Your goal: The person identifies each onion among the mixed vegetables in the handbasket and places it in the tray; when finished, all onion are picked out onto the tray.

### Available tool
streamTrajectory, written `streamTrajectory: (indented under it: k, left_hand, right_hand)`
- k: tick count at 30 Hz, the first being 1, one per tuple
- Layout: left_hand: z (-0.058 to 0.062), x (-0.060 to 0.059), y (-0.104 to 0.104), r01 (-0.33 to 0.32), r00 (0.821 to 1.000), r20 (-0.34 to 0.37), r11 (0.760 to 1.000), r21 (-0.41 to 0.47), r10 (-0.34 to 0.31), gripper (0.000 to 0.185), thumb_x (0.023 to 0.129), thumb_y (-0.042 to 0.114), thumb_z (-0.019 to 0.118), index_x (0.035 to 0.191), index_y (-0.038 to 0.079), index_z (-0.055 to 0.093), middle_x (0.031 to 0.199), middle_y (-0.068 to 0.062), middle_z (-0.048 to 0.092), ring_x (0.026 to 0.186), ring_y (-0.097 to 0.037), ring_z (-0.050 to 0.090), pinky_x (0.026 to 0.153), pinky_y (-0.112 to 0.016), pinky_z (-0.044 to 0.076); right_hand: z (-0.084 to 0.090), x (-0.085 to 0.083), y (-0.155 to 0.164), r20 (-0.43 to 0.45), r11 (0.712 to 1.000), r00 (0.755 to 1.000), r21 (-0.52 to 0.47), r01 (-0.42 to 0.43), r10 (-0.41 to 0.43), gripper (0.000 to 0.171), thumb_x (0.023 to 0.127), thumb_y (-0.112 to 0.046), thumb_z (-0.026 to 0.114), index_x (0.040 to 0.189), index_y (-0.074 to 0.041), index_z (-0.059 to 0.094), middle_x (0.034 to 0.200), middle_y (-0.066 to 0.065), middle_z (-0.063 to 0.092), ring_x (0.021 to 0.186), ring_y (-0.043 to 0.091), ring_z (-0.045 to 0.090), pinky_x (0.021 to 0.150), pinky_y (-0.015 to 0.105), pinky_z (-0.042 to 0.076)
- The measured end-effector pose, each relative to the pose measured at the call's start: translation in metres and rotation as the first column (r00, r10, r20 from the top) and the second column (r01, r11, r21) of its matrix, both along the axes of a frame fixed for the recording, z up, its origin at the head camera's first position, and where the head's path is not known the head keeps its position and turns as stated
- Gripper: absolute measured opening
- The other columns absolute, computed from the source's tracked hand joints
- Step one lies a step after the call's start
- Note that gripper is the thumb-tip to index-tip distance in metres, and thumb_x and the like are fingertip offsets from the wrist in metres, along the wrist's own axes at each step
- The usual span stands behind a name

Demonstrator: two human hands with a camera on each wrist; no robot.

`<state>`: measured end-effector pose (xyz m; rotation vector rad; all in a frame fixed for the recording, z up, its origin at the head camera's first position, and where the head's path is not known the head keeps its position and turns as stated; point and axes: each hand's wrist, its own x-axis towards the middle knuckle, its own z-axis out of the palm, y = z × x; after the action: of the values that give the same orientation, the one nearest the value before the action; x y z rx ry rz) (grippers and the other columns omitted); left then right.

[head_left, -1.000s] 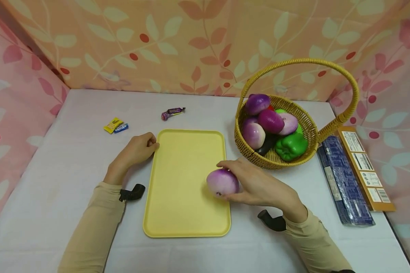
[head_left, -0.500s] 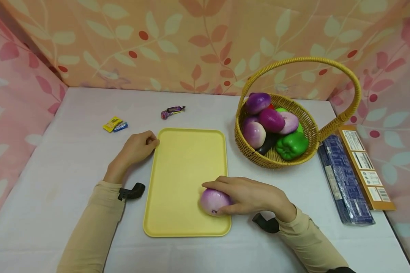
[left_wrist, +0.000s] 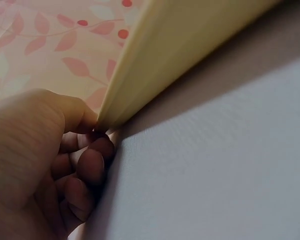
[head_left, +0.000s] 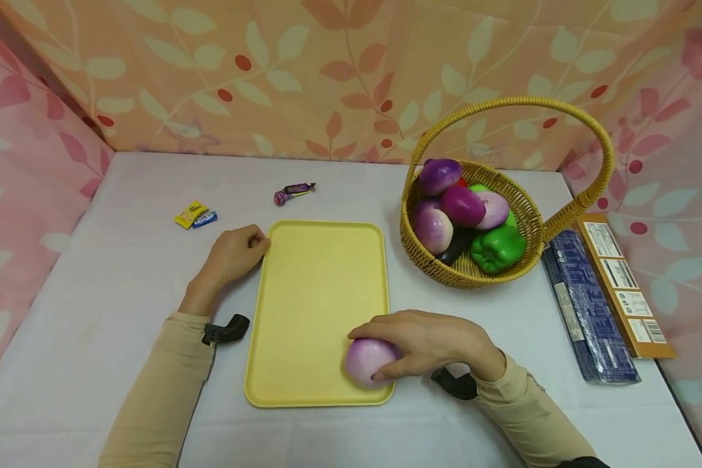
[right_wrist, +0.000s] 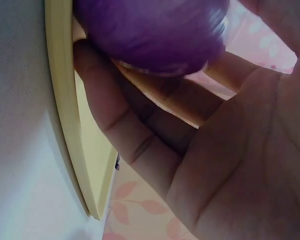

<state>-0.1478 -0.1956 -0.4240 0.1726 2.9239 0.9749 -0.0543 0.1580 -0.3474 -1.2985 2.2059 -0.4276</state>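
In the head view a yellow tray (head_left: 316,292) lies on the white table. My left hand (head_left: 236,253) pinches the tray's left rim near its far corner. The left wrist view shows the curled fingers (left_wrist: 92,165) right at that yellow edge. On the tray's near right corner is a purple onion (head_left: 370,364), paler toward one side. My right hand (head_left: 424,344) holds it from the right, thumb at the near side and fingers over the top. Up close in the right wrist view, the onion (right_wrist: 155,32) sits against the fingers, with the palm bare.
A wicker basket (head_left: 529,263) with a tall handle stands at the back right. It holds several purple onions and a green bell pepper (head_left: 497,248). Blue (head_left: 591,305) and orange boxes (head_left: 626,292) lie right of it. Small wrapped sweets (head_left: 192,214) and a lollipop (head_left: 283,195) lie behind the tray.
My right hand has brought the onion down and toward the near right corner of the tray, turning it a little. The left hand has stayed at the tray's rim.
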Motion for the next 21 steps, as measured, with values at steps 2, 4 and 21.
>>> streamTrajectory:
  k: [2, 4, 21]
  left_hand:
    - [-0.0008, -0.0003, 0.0000, -0.002, 1.000, -0.008, 1.000, 0.008, 0.002, 0.020, 0.095, 0.023, 0.053, 0.089, 0.008, 0.065, 0.072, -0.006, 0.057, 0.065, -0.021, 0.049, 0.062, -0.031, 0.037]
    - [-0.0012, 0.0000, -0.0004, -0.003, 1.000, -0.017, 1.000, 0.015, 0.003, 0.019, 0.094, 0.020, 0.053, 0.088, 0.008, 0.065, 0.072, -0.006, 0.057, 0.064, -0.020, 0.048, 0.061, -0.031, 0.037]
    - [0.0001, 0.0005, 0.0004, -0.003, 1.000, -0.018, 1.000, 0.019, 0.004, 0.020, 0.094, 0.021, 0.051, 0.087, 0.008, 0.064, 0.070, -0.006, 0.055, 0.063, -0.020, 0.047, 0.061, -0.031, 0.037]
  right_hand:
    - [-0.0008, 0.0001, -0.0012, 0.036, 1.000, 0.999, -0.002, -0.007, 0.007, 0.056, 0.088, -0.046, 0.068, 0.137, -0.022, 0.053, 0.125, -0.011, 0.062, 0.112, 0.002, 0.059, 0.096, 0.025, 0.048]
    - [-0.0019, 0.0004, -0.0023, 0.067, 1.000, 0.998, -0.004, -0.017, 0.018, 0.054, 0.087, -0.047, 0.069, 0.134, -0.025, 0.054, 0.123, -0.013, 0.063, 0.110, 0.000, 0.059, 0.095, 0.024, 0.048]
    - [0.0012, 0.0011, -0.0007, -0.012, 1.000, 1.000, 0.000, -0.015, 0.015, 0.061, 0.086, -0.051, 0.068, 0.138, -0.022, 0.053, 0.127, -0.010, 0.061, 0.115, 0.004, 0.058, 0.097, 0.027, 0.048]
